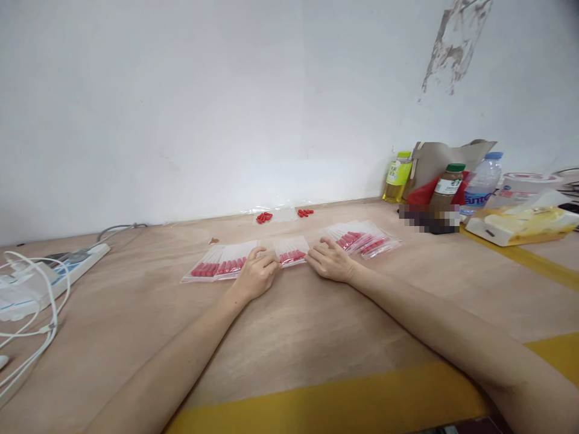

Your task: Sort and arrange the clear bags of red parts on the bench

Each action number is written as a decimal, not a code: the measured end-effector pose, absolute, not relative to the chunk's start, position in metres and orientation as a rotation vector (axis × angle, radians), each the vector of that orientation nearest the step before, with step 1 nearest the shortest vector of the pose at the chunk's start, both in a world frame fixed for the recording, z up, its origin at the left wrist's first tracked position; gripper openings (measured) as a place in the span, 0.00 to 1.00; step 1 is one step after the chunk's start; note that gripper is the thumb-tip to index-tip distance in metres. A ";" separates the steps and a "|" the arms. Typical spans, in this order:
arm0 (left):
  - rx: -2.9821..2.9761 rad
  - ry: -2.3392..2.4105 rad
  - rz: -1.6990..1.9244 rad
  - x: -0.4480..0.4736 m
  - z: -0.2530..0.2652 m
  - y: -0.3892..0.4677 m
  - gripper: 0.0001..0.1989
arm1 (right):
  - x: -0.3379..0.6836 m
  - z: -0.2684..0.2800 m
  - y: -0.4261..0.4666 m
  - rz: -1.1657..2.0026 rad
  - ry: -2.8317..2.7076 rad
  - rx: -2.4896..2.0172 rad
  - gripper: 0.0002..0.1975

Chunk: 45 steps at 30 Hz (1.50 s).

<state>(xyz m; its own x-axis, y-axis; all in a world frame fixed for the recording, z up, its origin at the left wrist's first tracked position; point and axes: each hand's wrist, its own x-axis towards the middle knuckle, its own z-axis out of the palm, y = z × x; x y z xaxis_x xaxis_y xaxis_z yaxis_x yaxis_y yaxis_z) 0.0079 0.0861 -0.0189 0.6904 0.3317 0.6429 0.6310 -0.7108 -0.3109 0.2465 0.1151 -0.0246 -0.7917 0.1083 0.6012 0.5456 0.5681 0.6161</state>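
Observation:
A small clear bag (pixel 291 252) lies in the middle of the table, with red pieces along its near end and a pale upper part. My left hand (pixel 259 272) has its fingers curled in at the bag's lower left corner, gripping that edge. At the lower right corner, my right hand (pixel 331 260) closes its bent fingers on the other edge. Beside the left hand is a fanned row of similar bags (pixel 221 260) with red pieces. Another overlapping stack (pixel 359 238) rests just beyond the right hand. What exactly the red pieces are is too small to tell.
Loose red pieces (pixel 264 217) lie on clear plastic (pixel 284 213) near the wall. A power strip (pixel 84 265) with white cables (pixel 54 313) is at left. Bottles (pixel 398 175), a paper bag (pixel 446 160) and a tissue pack (pixel 520 226) stand at right. Yellow tape (pixel 335 398) marks the near edge.

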 end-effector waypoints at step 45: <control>-2.260 -1.238 -0.738 -0.141 -0.015 0.093 0.16 | 0.301 -0.032 0.130 -0.172 -2.452 -0.847 0.13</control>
